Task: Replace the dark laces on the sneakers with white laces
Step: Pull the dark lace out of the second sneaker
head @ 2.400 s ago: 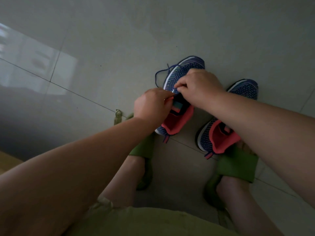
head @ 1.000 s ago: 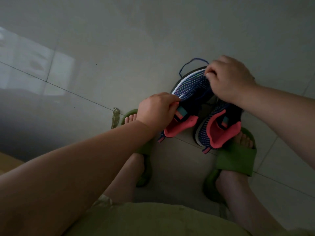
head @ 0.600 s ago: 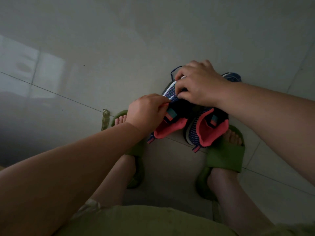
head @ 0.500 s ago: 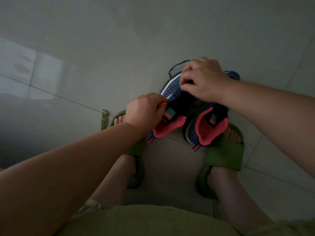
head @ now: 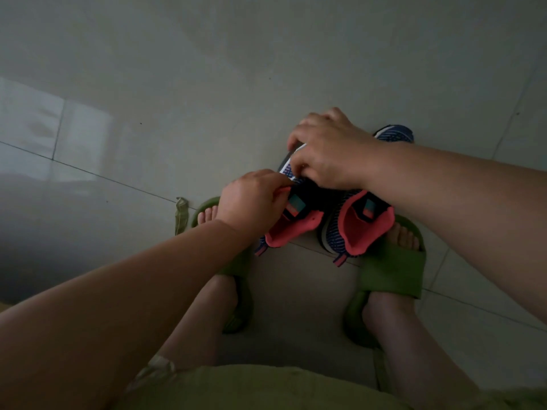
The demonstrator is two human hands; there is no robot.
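Left hand (head: 251, 199) fingers curled, gripping collar of blue knit sneaker with coral lining (head: 291, 229). Right hand (head: 328, 152) fingers bunched at eyelets; pinch contents hidden. Knit upper soft, light; steady by collar.

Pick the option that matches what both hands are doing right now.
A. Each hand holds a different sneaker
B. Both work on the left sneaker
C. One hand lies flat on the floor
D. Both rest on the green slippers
B: the left hand and right hand both meet over the left sneaker, while the right sneaker beside it sits untouched on the tiled floor.
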